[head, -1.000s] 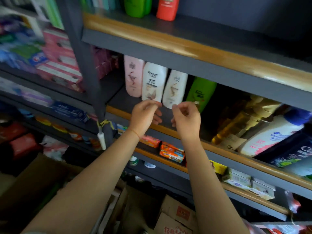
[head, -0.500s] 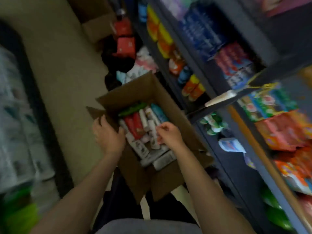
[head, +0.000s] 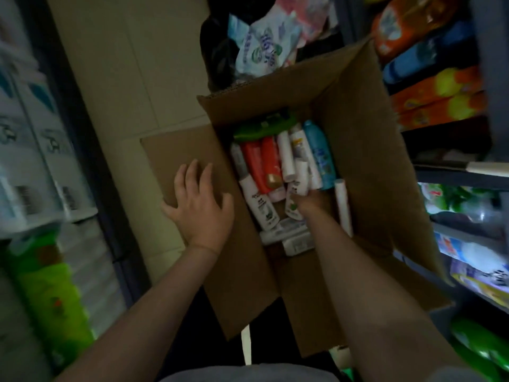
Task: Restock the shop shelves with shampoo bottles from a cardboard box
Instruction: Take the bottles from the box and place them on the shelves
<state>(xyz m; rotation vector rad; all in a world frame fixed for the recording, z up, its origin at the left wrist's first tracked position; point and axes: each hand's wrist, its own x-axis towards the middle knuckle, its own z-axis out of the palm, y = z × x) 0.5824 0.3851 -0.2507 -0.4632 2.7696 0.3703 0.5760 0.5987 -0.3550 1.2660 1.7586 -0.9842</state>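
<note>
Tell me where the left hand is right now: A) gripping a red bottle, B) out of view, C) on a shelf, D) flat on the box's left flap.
D: the left hand lies open, fingers spread, on the cardboard box flap, touching no bottle.

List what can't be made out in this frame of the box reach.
- Right hand, head view: fingers buried among bottles; grip and target unclear.
- White bottles: labels too blurred to read.
- Cardboard box: bottom hidden by bottles and forearm.
- Left-side stock: motion-blurred.
</note>
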